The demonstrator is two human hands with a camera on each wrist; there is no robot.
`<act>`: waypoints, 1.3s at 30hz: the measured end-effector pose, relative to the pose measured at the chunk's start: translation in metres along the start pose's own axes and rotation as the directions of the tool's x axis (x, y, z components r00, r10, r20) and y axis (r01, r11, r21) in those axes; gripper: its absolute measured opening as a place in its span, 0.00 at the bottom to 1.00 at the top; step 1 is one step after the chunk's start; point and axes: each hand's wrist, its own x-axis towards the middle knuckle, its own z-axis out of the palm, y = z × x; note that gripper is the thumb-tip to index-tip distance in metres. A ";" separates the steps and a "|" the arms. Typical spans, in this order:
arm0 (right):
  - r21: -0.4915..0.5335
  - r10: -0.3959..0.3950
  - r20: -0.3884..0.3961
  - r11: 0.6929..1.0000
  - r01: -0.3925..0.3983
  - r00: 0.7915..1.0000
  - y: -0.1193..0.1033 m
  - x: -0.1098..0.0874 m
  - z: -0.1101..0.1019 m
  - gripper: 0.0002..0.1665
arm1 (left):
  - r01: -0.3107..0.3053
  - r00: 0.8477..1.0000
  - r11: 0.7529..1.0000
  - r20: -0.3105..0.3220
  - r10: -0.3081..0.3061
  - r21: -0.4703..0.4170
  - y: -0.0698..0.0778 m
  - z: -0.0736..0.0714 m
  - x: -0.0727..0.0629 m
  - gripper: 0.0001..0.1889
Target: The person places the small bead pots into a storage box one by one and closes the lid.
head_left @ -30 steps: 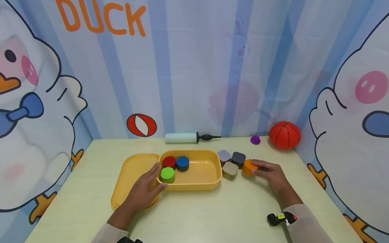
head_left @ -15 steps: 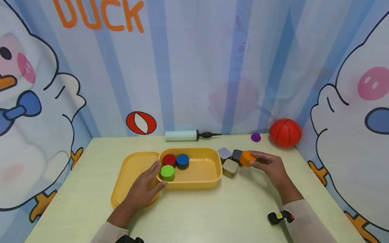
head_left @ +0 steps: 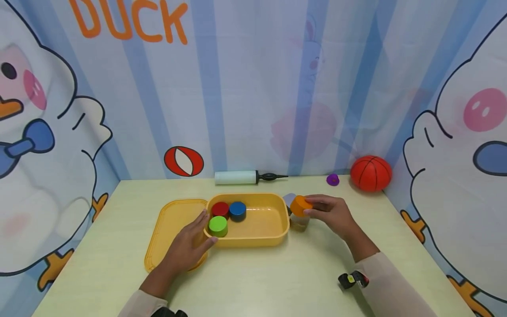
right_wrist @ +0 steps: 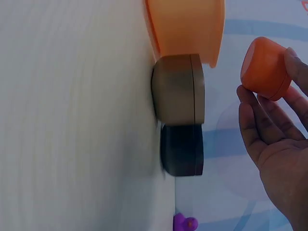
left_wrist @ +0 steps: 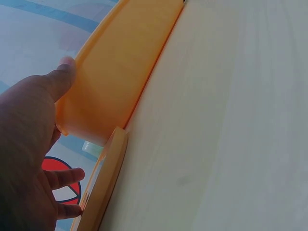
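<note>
My right hand (head_left: pixel 330 213) pinches an orange round case (head_left: pixel 300 206) between thumb and fingertips, raised off the table beside the right end of a yellow box (head_left: pixel 253 242). In the right wrist view a seam runs round the orange case (right_wrist: pixel 264 67). My left hand (head_left: pixel 188 244) rests at the box's left end, fingers fairly straight, thumb at the rim of the box (left_wrist: pixel 115 67). Inside the box, red (head_left: pixel 220 210), blue (head_left: pixel 238 211) and green (head_left: pixel 218 226) round cases sit toward the left.
Under the orange case, square beige (right_wrist: pixel 178 91) and dark (right_wrist: pixel 183 149) cases stand by the box, partly hidden in the head view, near a lilac one (head_left: pixel 288 199). A yellow lid (head_left: pixel 168 229) lies left. Behind are a hand pump (head_left: pixel 236 177), purple object (head_left: pixel 332 179) and red ball (head_left: pixel 370 173).
My right hand has lifted the orange case off the table and carried it left, over the square cases toward the box. The left hand has stayed in place.
</note>
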 end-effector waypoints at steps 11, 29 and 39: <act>-0.033 -0.004 -0.011 0.999 0.004 1.000 -0.010 0.013 0.028 0.23 | -0.002 1.000 1.000 0.001 0.002 0.011 -0.001 0.001 0.000 0.41; -0.227 -0.073 0.024 0.971 0.076 0.997 -0.028 0.023 0.089 0.22 | -0.004 1.000 1.000 -0.002 0.004 0.013 -0.001 0.000 0.000 0.40; -0.344 -0.049 0.153 0.934 0.099 0.987 -0.033 0.026 0.119 0.23 | -0.011 1.000 1.000 0.000 0.011 0.005 0.000 0.000 0.000 0.40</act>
